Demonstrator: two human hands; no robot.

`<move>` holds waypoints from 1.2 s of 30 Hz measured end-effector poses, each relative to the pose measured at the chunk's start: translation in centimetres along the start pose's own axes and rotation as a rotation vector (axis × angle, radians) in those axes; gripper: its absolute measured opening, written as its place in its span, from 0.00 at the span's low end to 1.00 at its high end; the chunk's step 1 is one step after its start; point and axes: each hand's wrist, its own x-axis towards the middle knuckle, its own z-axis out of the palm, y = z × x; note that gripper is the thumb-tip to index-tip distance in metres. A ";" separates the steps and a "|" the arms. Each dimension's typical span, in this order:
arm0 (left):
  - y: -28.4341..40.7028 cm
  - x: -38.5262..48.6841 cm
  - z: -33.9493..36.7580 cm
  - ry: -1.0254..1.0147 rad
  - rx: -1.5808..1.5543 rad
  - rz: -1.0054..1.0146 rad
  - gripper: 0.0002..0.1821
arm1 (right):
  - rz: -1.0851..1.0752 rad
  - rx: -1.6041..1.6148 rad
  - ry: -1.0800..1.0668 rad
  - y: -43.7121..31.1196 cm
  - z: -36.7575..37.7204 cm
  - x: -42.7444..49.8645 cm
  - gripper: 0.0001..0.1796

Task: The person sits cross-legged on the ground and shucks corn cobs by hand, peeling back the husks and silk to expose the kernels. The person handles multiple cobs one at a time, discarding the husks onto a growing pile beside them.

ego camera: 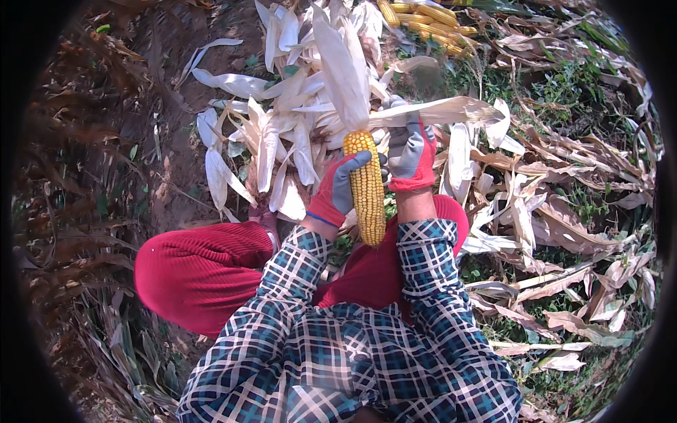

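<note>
An ear of yellow corn is gripped in my left hand, which wears a red and grey work glove. Its kernels are bare along the length. Pale husk leaves still join the ear's far end and point away from me. My right hand, gloved alike, is closed around a husk strip that stretches out to the right. That hand sits just right of the ear's far end. Some fingers of both hands are hidden behind the ear and the husk.
Loose pale husks lie heaped on the soil beyond my hands. Several bare corn ears are piled at the far right. Dry stalks and leaves cover green weeds on the right; brown dry leaves stand at left. My bent red-clad knees flank my forearms.
</note>
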 end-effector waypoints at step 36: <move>3.5 0.5 -1.6 0.415 0.207 0.427 0.19 | 0.222 -0.410 -0.334 -1.9 -1.0 -2.7 0.41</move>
